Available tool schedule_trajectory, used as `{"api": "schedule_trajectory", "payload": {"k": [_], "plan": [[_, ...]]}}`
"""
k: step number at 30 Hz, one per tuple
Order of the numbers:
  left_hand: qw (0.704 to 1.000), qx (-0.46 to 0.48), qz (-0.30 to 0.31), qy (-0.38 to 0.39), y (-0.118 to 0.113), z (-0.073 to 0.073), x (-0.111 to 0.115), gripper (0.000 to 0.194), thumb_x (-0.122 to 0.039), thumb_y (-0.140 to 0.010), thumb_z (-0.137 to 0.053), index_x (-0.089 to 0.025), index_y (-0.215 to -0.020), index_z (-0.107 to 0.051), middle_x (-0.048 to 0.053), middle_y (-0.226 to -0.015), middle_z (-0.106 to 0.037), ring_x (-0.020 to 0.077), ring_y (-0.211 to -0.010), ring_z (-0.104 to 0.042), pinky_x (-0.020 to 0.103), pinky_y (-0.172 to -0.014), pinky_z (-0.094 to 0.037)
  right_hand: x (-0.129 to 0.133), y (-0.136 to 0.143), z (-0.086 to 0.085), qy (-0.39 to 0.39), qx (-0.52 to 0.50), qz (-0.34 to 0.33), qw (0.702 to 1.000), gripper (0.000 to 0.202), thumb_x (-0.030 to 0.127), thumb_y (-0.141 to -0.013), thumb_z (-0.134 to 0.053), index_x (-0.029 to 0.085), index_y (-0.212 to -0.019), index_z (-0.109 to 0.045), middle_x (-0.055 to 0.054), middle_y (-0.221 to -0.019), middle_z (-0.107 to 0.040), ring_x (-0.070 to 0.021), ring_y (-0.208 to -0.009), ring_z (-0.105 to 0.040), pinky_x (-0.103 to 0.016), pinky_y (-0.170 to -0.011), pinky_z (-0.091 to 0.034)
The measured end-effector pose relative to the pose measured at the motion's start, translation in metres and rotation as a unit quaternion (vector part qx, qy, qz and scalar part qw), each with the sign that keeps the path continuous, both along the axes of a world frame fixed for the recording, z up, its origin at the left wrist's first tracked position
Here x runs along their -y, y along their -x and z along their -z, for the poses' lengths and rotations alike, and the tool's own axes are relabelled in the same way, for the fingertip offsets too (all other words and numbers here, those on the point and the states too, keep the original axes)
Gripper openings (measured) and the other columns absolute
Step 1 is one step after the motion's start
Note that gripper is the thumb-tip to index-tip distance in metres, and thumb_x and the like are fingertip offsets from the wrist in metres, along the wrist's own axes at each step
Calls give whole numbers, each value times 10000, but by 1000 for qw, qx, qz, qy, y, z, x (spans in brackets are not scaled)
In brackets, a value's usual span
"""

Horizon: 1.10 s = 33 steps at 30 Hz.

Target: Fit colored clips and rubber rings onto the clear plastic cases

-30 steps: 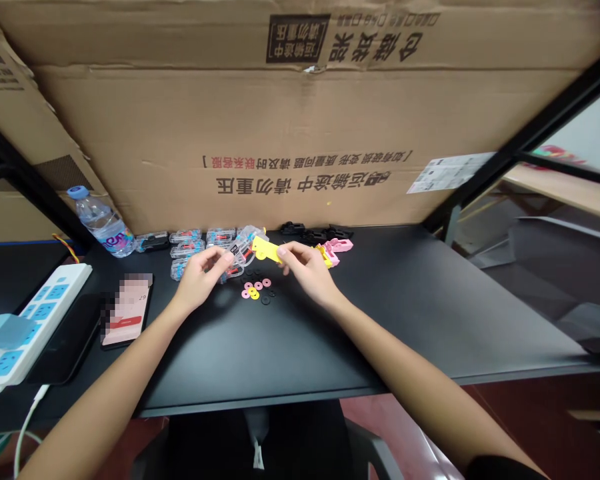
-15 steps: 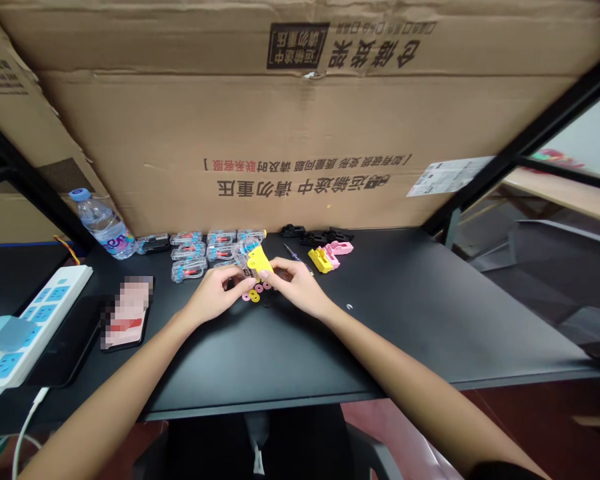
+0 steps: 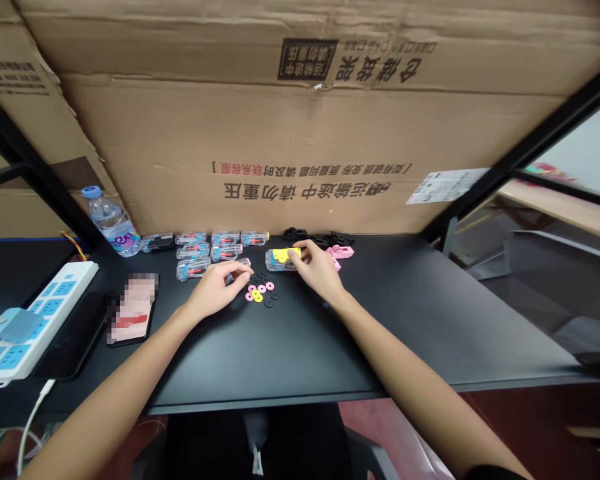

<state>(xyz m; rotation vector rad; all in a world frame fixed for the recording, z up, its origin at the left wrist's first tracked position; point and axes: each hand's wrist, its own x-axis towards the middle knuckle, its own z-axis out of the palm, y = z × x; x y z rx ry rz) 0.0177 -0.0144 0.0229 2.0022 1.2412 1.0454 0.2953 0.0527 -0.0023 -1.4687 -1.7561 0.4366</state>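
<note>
Right grip (image 3: 319, 268): clamped on yellow plate (image 3: 283, 255), seemingly to keep it aligned against clear casing (image 3: 276, 265); left grip (image 3: 219, 287): curled just left of washers (image 3: 259, 298), closure unclear.

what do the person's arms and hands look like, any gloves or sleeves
The left hand and right hand are gloveless, and both forearms are bare, with no watch or bracelet showing. A black sleeve edge shows on the right arm; no left sleeve is in view.
</note>
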Motion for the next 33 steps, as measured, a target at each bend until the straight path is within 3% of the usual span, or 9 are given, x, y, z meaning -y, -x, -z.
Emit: {"api": "schedule_trajectory", "payload": {"k": [4,9,14,20,25,28,33], "plan": [[1000,-14,8,-21,1,1,0,212,-348,-1022,-629,-234,-992,-804,51,-1102,-841,223,-915,-751,330,-746,-524,0,-1,0,-26,109,1,994,245,416,-971,-618,213,-1007,-752,-74,-885,-776,-269,-838,-686,-376,-782,-494],[999,-32,18,-33,3,5,-3,200,-307,-1027,-618,-229,-991,-799,48,-1095,-836,220,-934,-758,346,-838,-552,3,4,1,-48,170,-2,984,210,347,-966,-623,210,-860,-742,-98,-915,-787,-294,-889,-679,-411,-853,-495],[999,-32,17,-40,6,6,-5,208,-307,-1030,-611,-225,-992,-798,58,-1104,-835,237,-990,-760,362,-874,-559,-9,18,-12,-71,197,-48,977,257,263,-1033,-529,198,-1038,-777,-124,-1112,-794,-310,-1060,-674,-425,-968,-499],[998,-31,25,-55,5,7,-4,230,-312,-1032,-599,-218,-982,-802,63,-1074,-834,228,-946,-756,350,-850,-558,-60,47,-32,-53,283,-154,945,288,266,-1082,-547,185,-1267,-751,-127,-1329,-744,-271,-1232,-654,-375,-1094,-465],[997,-36,28,-55,4,8,-3,229,-300,-1025,-597,-221,-973,-806,64,-1058,-828,229,-922,-753,360,-871,-569,-80,66,-29,-23,346,-169,923,210,326,-1029,-699,185,-1159,-785,-142,-1281,-732,-285,-1185,-675,-361,-1025,-488],[997,-33,33,-58,4,10,-4,233,-310,-1029,-596,-221,-983,-806,66,-1071,-828,233,-940,-755,373,-903,-574,-82,67,-25,-14,370,-158,915,227,351,-1039,-693,170,-1149,-775,-162,-1263,-701,-288,-1144,-687,-355,-971,-505],[997,-40,32,-64,4,12,-4,223,-290,-1027,-596,-222,-984,-804,64,-1076,-833,240,-953,-761,386,-935,-569,-87,60,-24,-11,390,-175,904,234,332,-1043,-678,178,-1197,-762,-185,-1298,-677,-306,-1205,-672,-369,-1023,-497]]}}
